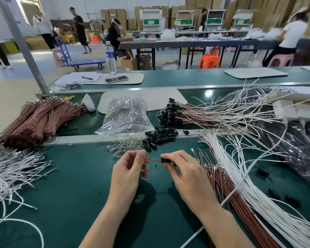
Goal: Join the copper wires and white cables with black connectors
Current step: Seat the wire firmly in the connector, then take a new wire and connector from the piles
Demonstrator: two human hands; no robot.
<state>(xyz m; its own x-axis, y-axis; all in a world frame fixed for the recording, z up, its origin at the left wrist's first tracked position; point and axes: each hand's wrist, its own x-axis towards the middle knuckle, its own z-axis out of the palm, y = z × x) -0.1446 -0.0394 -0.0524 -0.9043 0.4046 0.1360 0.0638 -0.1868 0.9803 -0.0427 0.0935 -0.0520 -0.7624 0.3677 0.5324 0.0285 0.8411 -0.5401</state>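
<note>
Above the green tabletop's middle, the left hand (128, 169) pinches a copper wire (153, 159) end while the right hand (184, 170) grips a black connector (164, 160) threaded on it, probably steadying it for seating.

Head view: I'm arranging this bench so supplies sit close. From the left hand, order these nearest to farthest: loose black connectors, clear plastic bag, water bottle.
From the left hand:
1. Loose black connectors, just beyond the hand, slightly right.
2. Clear plastic bag, farther back, on the middle belt.
3. Water bottle, farthest, standing on the far belt.
</note>
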